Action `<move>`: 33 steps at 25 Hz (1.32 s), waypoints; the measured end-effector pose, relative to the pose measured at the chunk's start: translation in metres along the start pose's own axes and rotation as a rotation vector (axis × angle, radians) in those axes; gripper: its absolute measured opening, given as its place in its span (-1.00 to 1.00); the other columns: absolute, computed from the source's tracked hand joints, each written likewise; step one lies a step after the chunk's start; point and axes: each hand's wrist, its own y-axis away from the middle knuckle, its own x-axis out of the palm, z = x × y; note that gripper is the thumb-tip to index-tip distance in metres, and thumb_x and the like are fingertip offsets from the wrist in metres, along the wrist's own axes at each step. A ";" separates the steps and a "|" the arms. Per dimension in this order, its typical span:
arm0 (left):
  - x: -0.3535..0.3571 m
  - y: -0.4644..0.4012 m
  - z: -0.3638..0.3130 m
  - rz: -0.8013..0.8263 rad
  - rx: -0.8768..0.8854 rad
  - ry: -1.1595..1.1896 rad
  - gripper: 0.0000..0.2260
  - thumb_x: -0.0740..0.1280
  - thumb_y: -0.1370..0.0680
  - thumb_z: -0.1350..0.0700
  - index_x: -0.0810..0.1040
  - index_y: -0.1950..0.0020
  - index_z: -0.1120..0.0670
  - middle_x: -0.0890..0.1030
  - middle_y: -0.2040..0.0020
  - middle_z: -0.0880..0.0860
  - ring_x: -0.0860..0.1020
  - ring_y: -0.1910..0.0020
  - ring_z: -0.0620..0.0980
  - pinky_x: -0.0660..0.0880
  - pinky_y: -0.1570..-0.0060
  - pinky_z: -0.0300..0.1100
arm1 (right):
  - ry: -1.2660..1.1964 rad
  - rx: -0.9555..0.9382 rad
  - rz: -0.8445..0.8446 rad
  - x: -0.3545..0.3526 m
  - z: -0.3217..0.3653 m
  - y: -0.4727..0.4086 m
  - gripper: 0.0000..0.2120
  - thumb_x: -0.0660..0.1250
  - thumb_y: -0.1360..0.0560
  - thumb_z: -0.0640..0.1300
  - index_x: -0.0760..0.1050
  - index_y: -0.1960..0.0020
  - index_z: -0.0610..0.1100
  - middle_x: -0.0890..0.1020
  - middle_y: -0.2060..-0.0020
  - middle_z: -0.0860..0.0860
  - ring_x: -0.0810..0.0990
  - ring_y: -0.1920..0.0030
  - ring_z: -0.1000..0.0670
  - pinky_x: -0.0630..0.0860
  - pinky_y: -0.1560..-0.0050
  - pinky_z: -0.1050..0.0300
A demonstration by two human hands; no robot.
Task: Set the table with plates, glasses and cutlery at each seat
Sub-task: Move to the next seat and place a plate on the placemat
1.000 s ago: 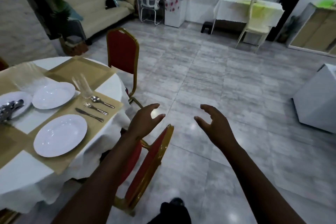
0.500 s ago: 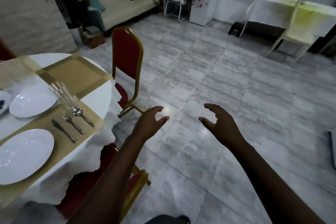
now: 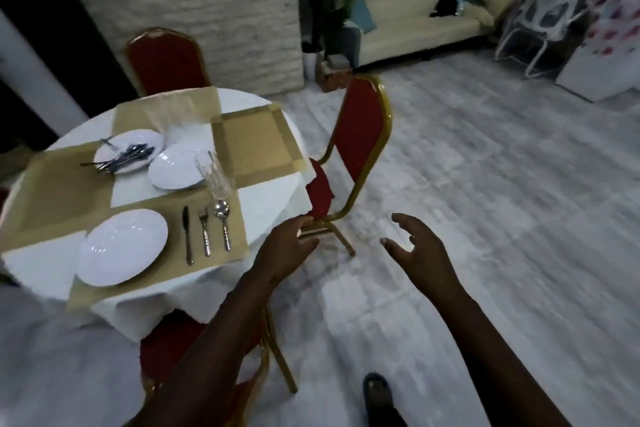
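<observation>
On the round table (image 3: pixel 277 184), draped in a white cloth with gold placemats, one seat was laid at about eight o'clock in the view: a white plate (image 3: pixel 123 248) with a knife (image 3: pixel 187 236), fork (image 3: pixel 205 232) and spoon (image 3: pixel 223 222) in a row just to its three o'clock side, and a clear glass (image 3: pixel 216 178) standing at twelve o'clock from the spoon. Beyond, toward eleven o'clock, a second white plate (image 3: pixel 176 166) lay beside a plate heaped with spare cutlery (image 3: pixel 128 154). Both hands hung in the air off the table's edge, holding nothing: the left hand (image 3: pixel 287 253) with loosely spread fingers, the right hand (image 3: pixel 420 253) with fingers relaxed and slightly curled, well apart from it. Red chairs with gold frames ringed the table: one (image 3: pixel 360 146) at the three o'clock side, between the hands and the bare placemat (image 3: pixel 256 142); one (image 3: pixel 166 62) at twelve o'clock; one (image 3: pixel 166 354) tucked under the cloth below the left forearm. A cream sofa (image 3: pixel 415 28) stood far off at one o'clock.
</observation>
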 end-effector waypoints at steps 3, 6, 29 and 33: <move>0.003 -0.027 -0.015 -0.090 -0.130 0.019 -0.58 0.37 -0.52 -0.04 0.45 -0.36 0.00 0.50 -0.34 -0.04 0.47 -0.29 -0.07 0.37 -0.20 -0.27 | -0.017 -0.047 0.164 -0.006 -0.009 -0.068 -0.51 0.40 -0.43 0.07 0.44 -0.31 -0.05 0.52 -0.25 0.09 0.49 -0.23 0.09 0.45 -0.28 0.05; -0.001 -0.049 -0.010 -0.160 -0.208 0.005 -0.56 0.35 -0.51 -0.10 0.44 -0.35 -0.01 0.51 -0.33 -0.05 0.46 -0.30 -0.08 0.35 -0.20 -0.27 | -0.042 -0.112 0.283 0.009 -0.009 -0.127 -0.54 0.41 -0.44 0.01 0.45 -0.30 -0.05 0.53 -0.24 0.07 0.50 -0.23 0.07 0.47 -0.26 0.02; -0.157 -0.248 0.153 -0.632 -0.520 0.009 -0.65 0.38 -0.52 0.02 0.51 -0.28 0.06 0.58 -0.21 -0.07 0.52 -0.15 -0.12 0.31 -0.10 -0.42 | -0.044 -0.401 0.814 0.280 0.104 -0.448 -0.52 0.40 -0.45 0.01 0.41 -0.33 -0.06 0.50 -0.29 0.05 0.46 -0.27 0.05 0.44 -0.29 0.02; -0.188 -0.275 0.177 -0.689 -0.650 0.018 -0.66 0.37 -0.52 0.01 0.51 -0.27 0.05 0.58 -0.19 -0.07 0.52 -0.10 -0.10 0.36 -0.05 -0.33 | -0.063 -0.446 0.935 0.342 0.137 -0.495 -0.53 0.41 -0.46 -0.03 0.41 -0.33 -0.09 0.51 -0.28 0.03 0.47 -0.27 0.03 0.43 -0.29 0.04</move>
